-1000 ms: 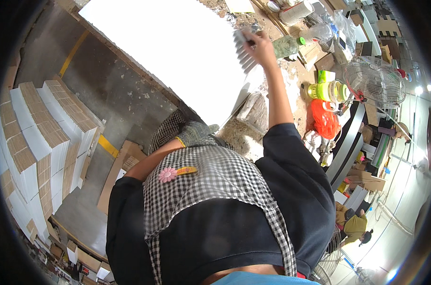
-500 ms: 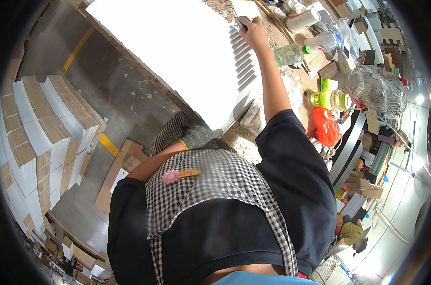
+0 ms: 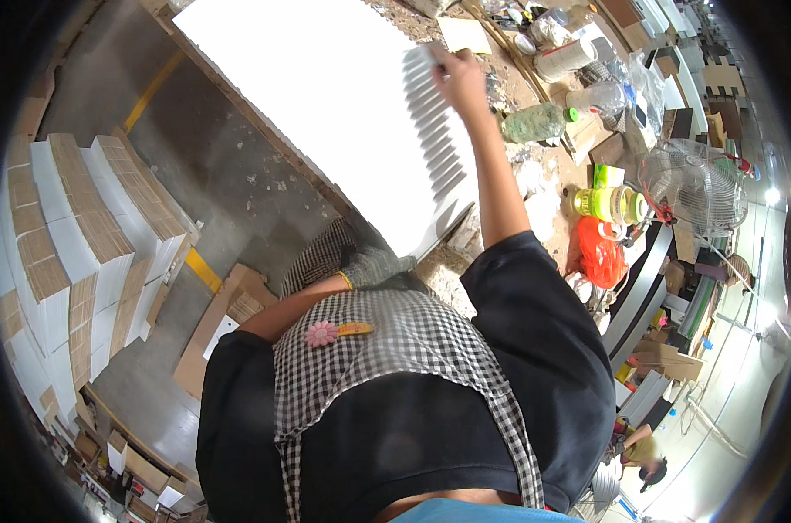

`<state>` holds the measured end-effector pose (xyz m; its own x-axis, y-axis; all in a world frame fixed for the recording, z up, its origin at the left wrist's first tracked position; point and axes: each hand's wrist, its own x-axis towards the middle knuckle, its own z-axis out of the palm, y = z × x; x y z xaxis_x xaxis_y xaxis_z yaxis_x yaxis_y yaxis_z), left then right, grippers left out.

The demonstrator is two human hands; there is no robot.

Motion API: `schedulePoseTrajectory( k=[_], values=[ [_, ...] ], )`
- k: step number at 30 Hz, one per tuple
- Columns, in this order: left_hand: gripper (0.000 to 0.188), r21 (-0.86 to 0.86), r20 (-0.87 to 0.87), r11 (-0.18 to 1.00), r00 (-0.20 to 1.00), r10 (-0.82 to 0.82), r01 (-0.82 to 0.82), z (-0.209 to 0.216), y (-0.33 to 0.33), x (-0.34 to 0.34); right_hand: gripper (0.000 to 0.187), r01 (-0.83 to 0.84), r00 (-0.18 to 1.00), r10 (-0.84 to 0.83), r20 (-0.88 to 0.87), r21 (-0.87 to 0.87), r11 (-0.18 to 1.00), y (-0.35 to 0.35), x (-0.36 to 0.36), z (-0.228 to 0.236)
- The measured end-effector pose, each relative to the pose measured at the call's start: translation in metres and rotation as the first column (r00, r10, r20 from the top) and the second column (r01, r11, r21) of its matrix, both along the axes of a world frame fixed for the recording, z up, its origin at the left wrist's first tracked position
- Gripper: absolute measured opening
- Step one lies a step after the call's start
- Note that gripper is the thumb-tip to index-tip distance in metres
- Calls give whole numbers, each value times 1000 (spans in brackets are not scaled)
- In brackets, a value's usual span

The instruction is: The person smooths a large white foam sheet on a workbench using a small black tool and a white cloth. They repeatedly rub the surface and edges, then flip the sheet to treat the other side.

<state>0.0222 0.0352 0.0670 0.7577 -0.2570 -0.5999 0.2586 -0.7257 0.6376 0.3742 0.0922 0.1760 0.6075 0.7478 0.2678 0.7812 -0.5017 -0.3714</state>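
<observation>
A large stack of white sheets (image 3: pixel 326 113) lies on the worktable, its right edge fanned into many thin steps. My bare right hand (image 3: pixel 463 83) is over the far end of that fanned edge. Its fingers are closed on a small dark, flat tool (image 3: pixel 436 57), smeared by motion, so its exact kind is unclear. My left hand (image 3: pixel 374 267), in a grey knitted glove, lies against the near edge of the stack, close to my checked apron (image 3: pixel 395 322). Its fingers look stretched out together, partly in shadow, with nothing visible in them.
Right of the stack are a green-capped bottle (image 3: pixel 535 123), a white tub (image 3: pixel 564 59), a yellow-green bottle (image 3: pixel 605 203), a red plastic bag (image 3: pixel 599 253) and a wire fan (image 3: pixel 693 187). Tall piles of white-faced boards (image 3: pixel 82 253) stand on the floor at left. Another person (image 3: pixel 644 453) is far right.
My right hand has moved slightly nearer and left along the fanned edge, with the tool in its fingers. The whole view has shifted a little; my left hand stays by the near edge.
</observation>
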Motion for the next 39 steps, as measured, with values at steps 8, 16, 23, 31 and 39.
schedulePoseTrajectory(
  k=[8,16,23,31,39],
  values=[
    [54,-88,-257,975,951,174,-202,-11,-1,-3,37,-230,952,213,222,54,972,20,-13,-21],
    [53,-107,-91,994,996,-23,13,-45,-5,-17,48,301,937,-316,-149,-116,947,22,182,-89],
    [52,-70,-116,995,990,-74,67,-17,4,-16,45,199,977,-207,-46,-138,970,22,184,-111],
    [50,-10,-95,986,981,-169,169,-2,7,-6,46,-90,734,9,-679,-85,992,-185,67,16],
    [48,85,11,978,981,-194,192,13,9,-1,70,173,904,-357,-236,-561,809,-322,-11,-65]
  ],
)
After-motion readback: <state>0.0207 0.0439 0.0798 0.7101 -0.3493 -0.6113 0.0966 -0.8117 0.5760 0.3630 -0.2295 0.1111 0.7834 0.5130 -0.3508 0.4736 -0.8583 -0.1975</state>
